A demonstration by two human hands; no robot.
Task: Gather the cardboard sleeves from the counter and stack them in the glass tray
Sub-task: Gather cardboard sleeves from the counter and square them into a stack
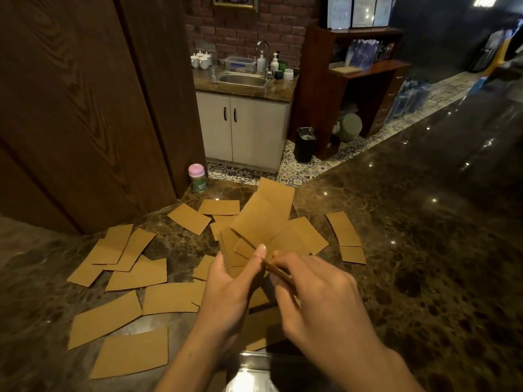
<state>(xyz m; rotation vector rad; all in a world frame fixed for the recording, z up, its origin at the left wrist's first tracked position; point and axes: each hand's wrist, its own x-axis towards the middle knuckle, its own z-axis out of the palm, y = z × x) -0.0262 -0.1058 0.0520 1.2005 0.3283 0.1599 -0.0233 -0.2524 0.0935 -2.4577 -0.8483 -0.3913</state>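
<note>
Cardboard sleeves (124, 315), flat, tan, loose lot: most of them lie spread on the dark marble worktop (424, 222), not yet gathered.

Left group: some eight or so pieces between the worktop's left edge and the hands, several overlapping; nearest piece (133, 353) lies close to the near edge.

Far group: a few pieces (189, 218) towards the far edge, near a pink-lidded bottle (197, 178) standing at the far left corner beside the wooden panel.

Held lot: left hand (226, 287), fingers curled round a thin bundle of sleeves (229, 250) stood on edge, corrugated edge showing. Right hand (317, 295), thumb and fingers pinched on the lower end of one sleeve (263, 216), which is raised and tilted up over the pile, apparently being brought to the bundle.

Centre: further pieces lie under and behind the hands; count cannot be told.

Right group: two curved pieces (343, 229) end to end, apart from the rest, towards the open right stretch of the worktop.

Glass tray (254, 363): at the near edge, below the wrists, only its rim and a glare patch visible. Whether any sleeve is inside cannot be told.

Status, as judged: early. A handful collected in hand; the bulk awaits gathering, and the stacking in the tray remains.
</note>
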